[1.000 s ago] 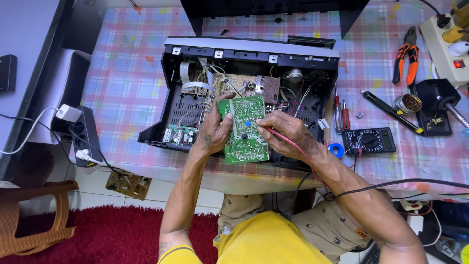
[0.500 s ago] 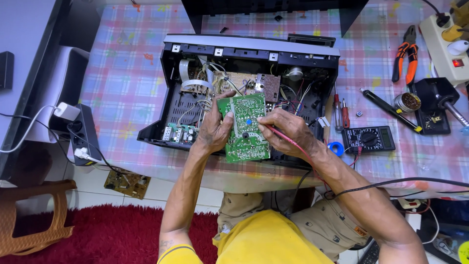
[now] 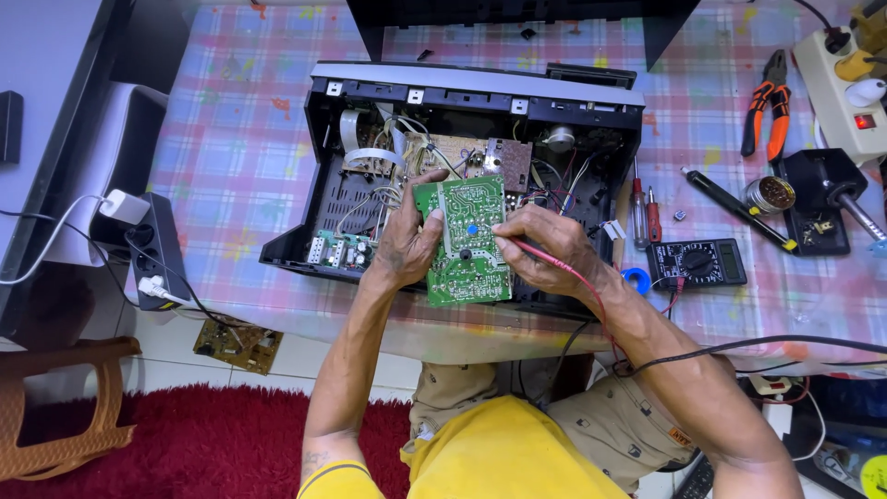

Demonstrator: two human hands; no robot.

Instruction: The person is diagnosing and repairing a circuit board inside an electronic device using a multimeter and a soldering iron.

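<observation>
My left hand (image 3: 407,242) grips the left edge of a green circuit board (image 3: 464,242), holding it upright over an opened black electronics chassis (image 3: 471,176). My right hand (image 3: 540,251) pinches a red probe (image 3: 531,248) whose tip touches the board near its middle; a red lead runs from it back along my forearm. Inside the chassis I see ribbon cables, wires and other boards. A black multimeter (image 3: 695,263) lies on the table right of my right hand.
Orange-handled pliers (image 3: 767,106), two screwdrivers (image 3: 644,211), a soldering iron on its stand (image 3: 832,199), a solder tin (image 3: 769,194) and a power strip (image 3: 845,79) lie at right. A loose board (image 3: 238,344) rests on the floor beside a red rug (image 3: 199,444).
The board and both hands have stayed almost in place; the probe tip has shifted slightly on the board's face.
</observation>
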